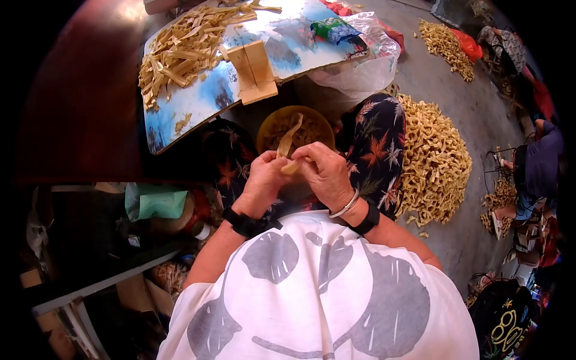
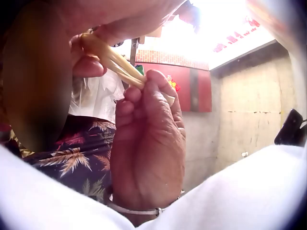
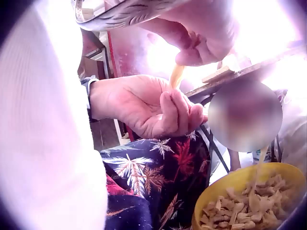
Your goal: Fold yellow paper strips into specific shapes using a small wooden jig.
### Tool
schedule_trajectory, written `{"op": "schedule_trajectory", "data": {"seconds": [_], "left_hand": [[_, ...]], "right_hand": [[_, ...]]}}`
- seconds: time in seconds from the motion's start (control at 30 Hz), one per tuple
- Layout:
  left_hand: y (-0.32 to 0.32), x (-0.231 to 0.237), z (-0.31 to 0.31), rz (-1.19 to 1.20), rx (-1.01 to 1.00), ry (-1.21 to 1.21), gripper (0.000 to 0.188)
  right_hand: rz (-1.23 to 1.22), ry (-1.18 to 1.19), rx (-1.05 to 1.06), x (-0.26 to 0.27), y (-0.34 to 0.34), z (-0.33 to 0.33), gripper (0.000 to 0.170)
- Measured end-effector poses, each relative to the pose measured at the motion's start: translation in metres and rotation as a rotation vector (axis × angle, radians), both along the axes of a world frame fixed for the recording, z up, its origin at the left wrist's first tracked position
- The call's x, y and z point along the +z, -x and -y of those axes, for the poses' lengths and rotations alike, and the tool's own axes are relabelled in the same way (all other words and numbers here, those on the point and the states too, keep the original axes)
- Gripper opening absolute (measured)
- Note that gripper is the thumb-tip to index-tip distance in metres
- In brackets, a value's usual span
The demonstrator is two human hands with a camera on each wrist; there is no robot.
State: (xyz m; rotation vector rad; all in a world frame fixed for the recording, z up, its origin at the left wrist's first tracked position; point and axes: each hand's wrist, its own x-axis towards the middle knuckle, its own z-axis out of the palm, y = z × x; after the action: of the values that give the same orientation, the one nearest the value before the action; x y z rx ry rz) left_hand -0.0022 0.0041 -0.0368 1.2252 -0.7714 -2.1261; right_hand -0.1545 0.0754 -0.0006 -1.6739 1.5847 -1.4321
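Observation:
Both hands meet over the lap, working on a limp, pale yellow strip (image 1: pixel 289 138) with a fibrous look. My left hand (image 1: pixel 263 181) grips it from one side, its fingers curled round it. My right hand (image 1: pixel 329 175), with a bangle at the wrist, pinches the strip between thumb and fingers, as the left wrist view also shows. A short stretch of the strip (image 3: pixel 176 76) runs between the hands in the right wrist view. A longer tail points away over the yellow basin (image 3: pixel 225 179), which holds many small pale pieces (image 3: pixel 240 206).
A low painted board (image 1: pixel 282 51) ahead carries a heap of dry strips (image 1: pixel 186 51) and a small wooden stand (image 1: pixel 252 72). A big pile of short curled pieces (image 1: pixel 435 162) lies on the floor at right. Plastic bags (image 1: pixel 360 66) hang at the board's edge.

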Motion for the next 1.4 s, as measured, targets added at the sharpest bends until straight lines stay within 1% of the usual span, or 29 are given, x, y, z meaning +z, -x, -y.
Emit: {"op": "schedule_trajectory", "data": {"seconds": [0.03,0.13,0.17,0.23,0.27,0.33,0.37,0.43,0.47,0.57,0.67,0.77,0.87,0.97,1.07,1.17,1.27,1.37,1.4], "left_hand": [[0.0,-0.002,-0.001,-0.01,-0.014,-0.023,0.013],[0.002,0.001,-0.004,-0.076,-0.019,-0.112,0.012],[0.002,0.004,-0.005,-0.105,-0.016,-0.145,0.012],[0.0,0.007,-0.007,-0.183,-0.083,-0.134,0.013],[-0.001,0.008,-0.007,-0.222,-0.117,-0.129,0.014],[0.0,0.012,-0.005,-0.106,-0.123,-0.101,0.013],[0.002,0.013,-0.003,-0.048,-0.124,-0.088,0.013],[0.005,0.008,-0.004,0.172,-0.267,0.409,0.013],[0.007,0.006,-0.004,0.282,-0.336,0.659,0.013],[0.004,0.031,-0.003,0.736,-0.538,1.547,0.017],[0.006,0.05,-0.002,0.725,-0.428,1.754,0.02],[0.011,0.049,-0.005,0.702,-0.297,1.783,0.018],[0.011,0.048,-0.006,0.762,-0.282,1.747,0.016],[0.008,0.045,-0.005,0.786,-0.277,1.681,0.017],[0.008,0.04,-0.002,0.748,-0.233,1.605,0.019],[0.014,0.044,-0.004,0.51,-0.164,1.528,0.02],[0.015,0.048,-0.007,0.541,-0.142,1.469,0.02],[0.016,0.04,-0.004,0.614,-0.071,1.488,0.021],[0.015,0.035,-0.003,0.628,-0.074,1.424,0.018]], "right_hand": [[0.005,0.023,-0.006,0.001,-0.001,0.0,0.012],[0.499,-0.168,0.124,0.014,-0.009,-0.004,0.012],[0.599,-0.256,0.218,0.013,-0.007,-0.005,0.011],[0.796,-0.43,0.407,0.01,0.001,-0.006,0.009],[0.716,-0.425,0.395,0.006,0.004,-0.007,0.009],[0.552,-0.413,0.371,0.001,0.007,-0.009,0.01],[0.375,-0.295,0.248,0.001,0.009,-0.008,0.011],[0.025,-0.059,0.0,0.001,0.011,-0.004,0.013],[-0.027,0.121,-0.057,-0.009,0.011,0.004,0.013],[0.18,-0.101,-0.118,-0.018,0.004,0.006,0.012],[0.185,-0.363,-0.191,-0.02,0.004,0.013,0.01],[0.486,-0.577,-0.076,-0.018,0.003,0.018,0.01],[0.254,-0.262,-0.103,-0.024,-0.001,0.017,0.01],[0.065,-0.1,-0.109,-0.017,-0.001,0.012,0.011],[0.12,-0.199,-0.009,0.002,-0.001,0.006,0.011],[0.176,-0.248,0.026,-0.02,0.007,0.01,0.015],[0.663,-0.482,0.111,-0.02,0.009,0.01,0.02],[1.177,-0.643,0.278,-0.003,0.007,0.007,0.023],[1.193,-0.652,0.301,-0.001,0.009,0.007,0.024]]}}
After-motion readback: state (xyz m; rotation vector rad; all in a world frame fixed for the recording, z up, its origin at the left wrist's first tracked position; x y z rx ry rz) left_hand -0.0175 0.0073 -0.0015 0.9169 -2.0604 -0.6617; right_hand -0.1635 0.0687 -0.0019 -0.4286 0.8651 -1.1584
